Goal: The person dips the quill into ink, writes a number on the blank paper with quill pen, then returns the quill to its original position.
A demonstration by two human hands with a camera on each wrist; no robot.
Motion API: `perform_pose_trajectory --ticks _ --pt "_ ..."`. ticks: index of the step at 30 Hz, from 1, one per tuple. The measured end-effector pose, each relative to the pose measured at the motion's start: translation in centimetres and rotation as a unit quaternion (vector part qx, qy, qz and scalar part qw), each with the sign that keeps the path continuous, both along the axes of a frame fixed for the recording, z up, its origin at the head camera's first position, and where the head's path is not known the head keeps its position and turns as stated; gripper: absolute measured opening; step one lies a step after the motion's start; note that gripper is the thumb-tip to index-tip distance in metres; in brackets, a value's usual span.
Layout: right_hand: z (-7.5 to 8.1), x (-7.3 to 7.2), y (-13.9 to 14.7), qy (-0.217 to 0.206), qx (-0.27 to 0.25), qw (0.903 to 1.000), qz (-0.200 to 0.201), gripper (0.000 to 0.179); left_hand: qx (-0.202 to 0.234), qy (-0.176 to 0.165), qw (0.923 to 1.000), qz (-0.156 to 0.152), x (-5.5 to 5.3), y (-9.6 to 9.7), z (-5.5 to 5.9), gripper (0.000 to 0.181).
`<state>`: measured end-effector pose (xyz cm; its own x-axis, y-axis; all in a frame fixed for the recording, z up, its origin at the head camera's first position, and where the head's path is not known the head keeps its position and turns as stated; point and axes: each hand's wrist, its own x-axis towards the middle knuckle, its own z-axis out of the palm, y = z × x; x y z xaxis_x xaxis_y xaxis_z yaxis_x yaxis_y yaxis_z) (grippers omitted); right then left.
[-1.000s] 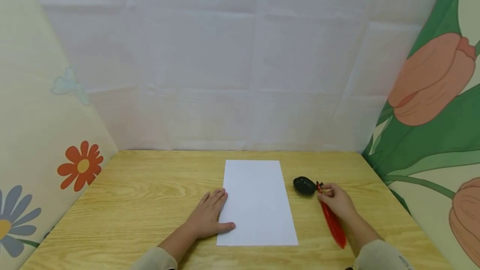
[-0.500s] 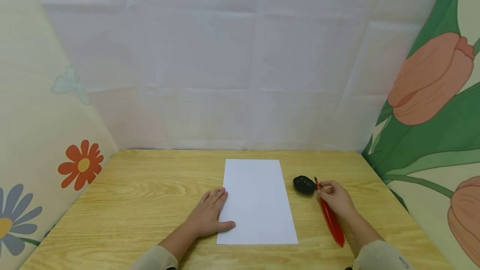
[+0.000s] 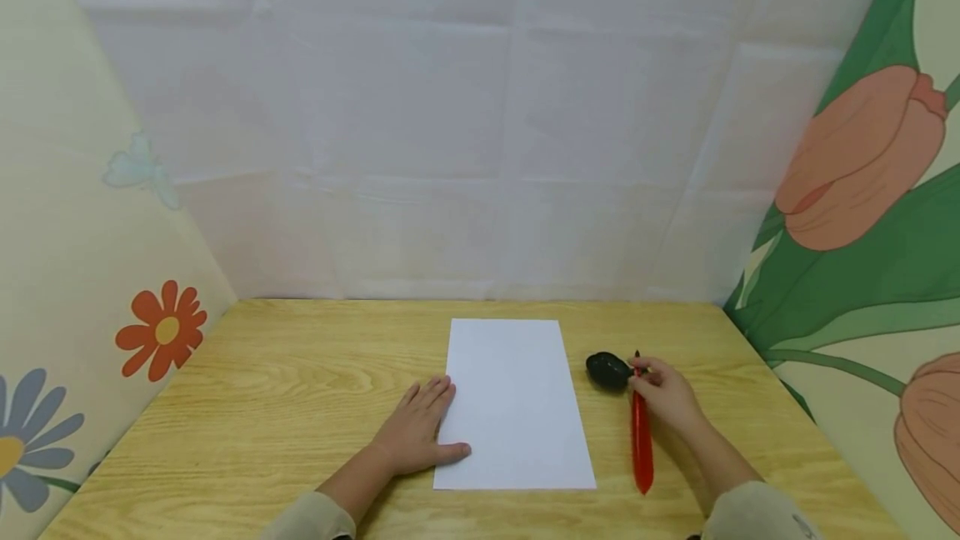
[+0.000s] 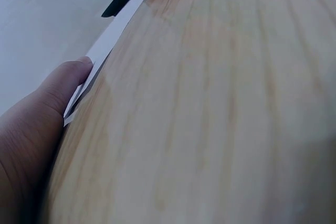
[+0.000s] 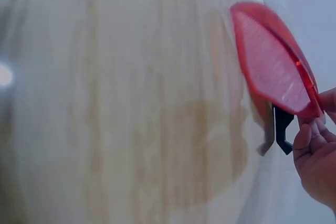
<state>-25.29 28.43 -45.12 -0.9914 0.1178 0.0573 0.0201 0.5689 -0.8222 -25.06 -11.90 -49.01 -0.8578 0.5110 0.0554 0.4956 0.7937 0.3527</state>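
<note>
In the head view my left hand (image 3: 416, 432) lies flat with fingers spread on the left edge of a blank white sheet of paper (image 3: 517, 407). The left wrist view shows its thumb (image 4: 63, 85) on the paper's edge. My right hand (image 3: 671, 398) pinches a red quill pen (image 3: 642, 448) near its thin dark-tipped end, the feather pointing toward me. Just left of those fingertips sits a glossy black oval object (image 3: 607, 371); its kind is unclear. The right wrist view shows the red feather (image 5: 275, 61) fanned out above the right fingers, with a black angular piece (image 5: 283, 127) behind.
A wood-grain table (image 3: 300, 373) carries everything. White cloth (image 3: 397, 123) hangs behind its far edge. Flower-printed sheets (image 3: 855, 165) stand along both sides.
The feather end of the quill pen has swung left, from slanted to nearly straight toward me. My right hand has shifted slightly left. The left hand and paper stay put.
</note>
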Motion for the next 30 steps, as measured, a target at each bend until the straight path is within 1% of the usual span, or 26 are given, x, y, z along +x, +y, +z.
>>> perform_pose_trajectory --ticks 7,18,22,25,30 --pt "0.30 0.02 -0.13 -0.003 0.000 1.0000 -0.005 0.037 -0.004 -0.002 1.0000 0.002 -0.02 -0.03 -0.02 0.102" --pt "0.45 -0.01 -0.19 -0.001 -0.065 0.9979 -0.008 0.042 0.003 -0.003 1.0000 0.001 0.10 0.04 0.22 0.101" --pt "0.40 -0.06 -0.29 0.007 -0.100 0.9950 0.000 0.040 0.003 -0.004 1.0000 0.002 0.14 0.03 0.27 0.101" --pt "0.41 -0.06 -0.39 0.011 -0.114 0.9934 0.011 0.040 0.005 -0.005 1.0000 0.001 0.16 0.03 0.30 0.101" --pt "0.31 -0.14 -0.51 0.018 -0.104 0.9941 0.022 0.042 0.005 -0.004 1.0000 0.002 0.09 0.03 0.19 0.101"
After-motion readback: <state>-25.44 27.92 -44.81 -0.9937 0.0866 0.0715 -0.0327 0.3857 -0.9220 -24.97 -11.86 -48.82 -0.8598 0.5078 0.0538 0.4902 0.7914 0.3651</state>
